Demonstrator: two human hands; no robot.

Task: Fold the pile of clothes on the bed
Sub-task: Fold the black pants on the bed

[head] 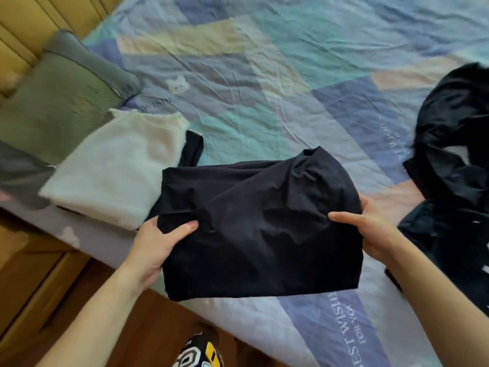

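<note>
A folded black garment [254, 229] is held just above the near edge of the bed [264, 88]. My left hand [156, 245] grips its left edge, thumb on top. On the other side, my right hand [370, 231] grips the right edge the same way. To the left lies a folded white garment [116, 168], stacked on a dark piece [194, 148] that peeks out beneath it. A loose heap of black clothes [455, 165] lies unfolded at the right edge of the view.
Green and grey pillows [58, 102] rest against a yellow headboard [31, 19] at the left. The patterned blue bedsheet is wrinkled across the middle. Wooden floor [148, 327] and a wooden cabinet [31, 282] lie below the bed's near edge.
</note>
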